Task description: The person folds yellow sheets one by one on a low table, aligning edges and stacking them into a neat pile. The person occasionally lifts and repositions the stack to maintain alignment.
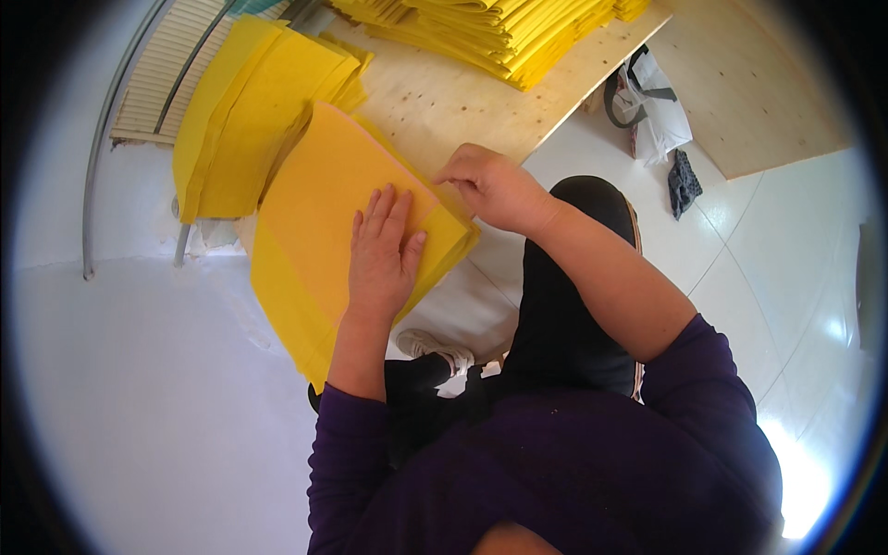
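Note:
My left hand (381,257) lies flat, palm down, on an orange-tinted sheet (312,187). That sheet rests on top of a stack of yellow fabric-like sheets (447,236), whose lower edges show around it. My right hand (489,187) is at the right edge of the stack, its fingers curled and the index fingertip close to the sheets. Whether it pinches an edge cannot be made out. Beyond my left hand, a second pile of yellow sheets (257,125) bends over the far left of the wooden table (444,104).
Tall folded yellow stacks (479,35) stand at the table's back. A white bag (659,104) with dark handles and a dark cloth (684,184) are on the tiled floor to the right, near a wooden board (756,83). Metal pipes (104,139) run along the left wall.

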A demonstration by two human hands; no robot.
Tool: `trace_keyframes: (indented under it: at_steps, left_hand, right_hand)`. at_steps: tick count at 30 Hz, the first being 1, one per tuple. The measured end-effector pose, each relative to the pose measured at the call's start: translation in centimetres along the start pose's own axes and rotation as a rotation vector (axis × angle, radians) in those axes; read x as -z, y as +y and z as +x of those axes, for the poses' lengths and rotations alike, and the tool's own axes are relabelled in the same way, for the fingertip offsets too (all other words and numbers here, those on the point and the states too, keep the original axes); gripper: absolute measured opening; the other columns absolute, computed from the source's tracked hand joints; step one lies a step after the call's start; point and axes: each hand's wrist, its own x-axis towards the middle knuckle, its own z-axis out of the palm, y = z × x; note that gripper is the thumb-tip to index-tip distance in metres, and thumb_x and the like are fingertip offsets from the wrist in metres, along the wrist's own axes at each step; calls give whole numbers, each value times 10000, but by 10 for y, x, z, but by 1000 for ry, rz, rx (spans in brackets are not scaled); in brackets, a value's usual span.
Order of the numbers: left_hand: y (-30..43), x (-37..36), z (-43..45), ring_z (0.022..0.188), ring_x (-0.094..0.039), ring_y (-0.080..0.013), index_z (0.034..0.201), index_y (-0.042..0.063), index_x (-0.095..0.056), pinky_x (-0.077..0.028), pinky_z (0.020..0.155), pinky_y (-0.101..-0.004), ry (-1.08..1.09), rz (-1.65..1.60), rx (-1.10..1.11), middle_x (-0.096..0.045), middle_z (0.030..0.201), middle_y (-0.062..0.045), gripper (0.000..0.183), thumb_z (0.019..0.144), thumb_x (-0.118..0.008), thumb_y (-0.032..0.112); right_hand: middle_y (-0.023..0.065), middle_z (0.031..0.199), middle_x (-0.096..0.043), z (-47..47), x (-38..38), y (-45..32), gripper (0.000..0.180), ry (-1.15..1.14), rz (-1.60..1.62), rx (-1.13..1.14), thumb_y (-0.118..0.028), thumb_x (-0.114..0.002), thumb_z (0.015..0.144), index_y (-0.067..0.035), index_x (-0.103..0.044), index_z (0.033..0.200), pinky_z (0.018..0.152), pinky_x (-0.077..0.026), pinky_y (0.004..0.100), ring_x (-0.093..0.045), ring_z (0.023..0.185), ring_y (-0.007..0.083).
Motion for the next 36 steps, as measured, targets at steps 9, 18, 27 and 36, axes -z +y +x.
trace_keyframes:
  at_steps: [9, 18, 27, 36]
  left_hand:
    - [-11, -8, -1, 1354, -382, -392, 1349, 38, -511, -254, 1134, -485, 53, -267, 2, -445, 1437, -211, 534, 886, -627, 278]
    - [-22, -19, -5, 1339, -410, -368, 1297, 33, -555, -264, 1128, -469, 137, -394, 3, -482, 1415, -193, 513, 862, -659, 282]
    - [-32, -29, -5, 1297, -447, -357, 1241, 18, -592, -307, 1098, -439, 240, -560, -3, -539, 1351, -189, 393, 912, -597, 233]
    - [-37, -35, -4, 1290, -451, -348, 1236, 27, -599, -313, 1085, -444, 247, -535, -6, -548, 1344, -176, 368, 944, -539, 243]
  right_hand:
    - [73, 809, -636, -4, 29, 0, 148, 129, 379, -312, 12, -590, 867, -20, -660, 994, 711, -503, 277, -587, 749, 140]
    - [43, 874, -656, -29, 63, 11, 85, 110, 100, -328, -51, -640, 875, -16, -677, 943, 737, -486, 270, -581, 782, 126]
    - [-32, 769, -590, -37, 55, 18, 106, 92, 343, -506, -90, -644, 898, -23, -676, 973, 653, -432, 217, -513, 701, 56]
    - [-42, 795, -586, -37, 50, -6, 111, 28, 454, -498, -99, -636, 911, -34, -676, 992, 676, -438, 220, -517, 729, 59]
